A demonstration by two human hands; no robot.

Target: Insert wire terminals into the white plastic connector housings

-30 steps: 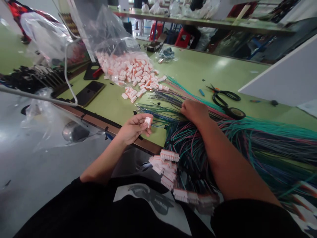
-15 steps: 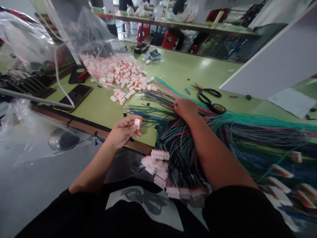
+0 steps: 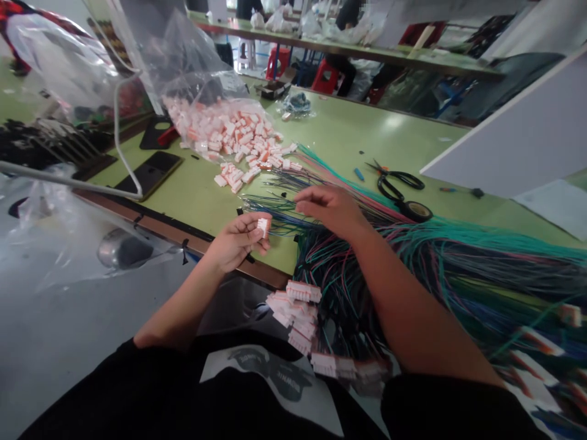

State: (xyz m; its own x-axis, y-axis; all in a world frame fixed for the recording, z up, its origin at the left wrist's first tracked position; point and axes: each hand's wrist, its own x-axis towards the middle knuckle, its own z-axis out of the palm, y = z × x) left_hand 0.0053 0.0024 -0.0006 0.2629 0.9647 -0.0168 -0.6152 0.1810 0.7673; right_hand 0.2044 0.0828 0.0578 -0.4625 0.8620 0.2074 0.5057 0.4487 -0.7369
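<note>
Between the thumb and fingers of my left hand is a small white-and-orange connector housing, with thin wires beside it to the right. My right hand hovers over the bundle of blue and dark wires, its thumb and forefinger stretched leftward with a gap between them. Nothing shows in that gap. Green, pink and grey wires run rightward beneath my right forearm. Finished-looking white-and-orange connectors hang with wires at the table's front edge.
Loose connector housings spill from a clear plastic bag. Black scissors and a roll of black tape lie beyond the wires. A phone rests at the left behind a bent metal rod. A white panel slants at the right.
My right hand has left its closed grip on the wires farther back, and its fingers have come apart toward the left. My left hand keeps the connector housing. The whole view has shifted slightly.
</note>
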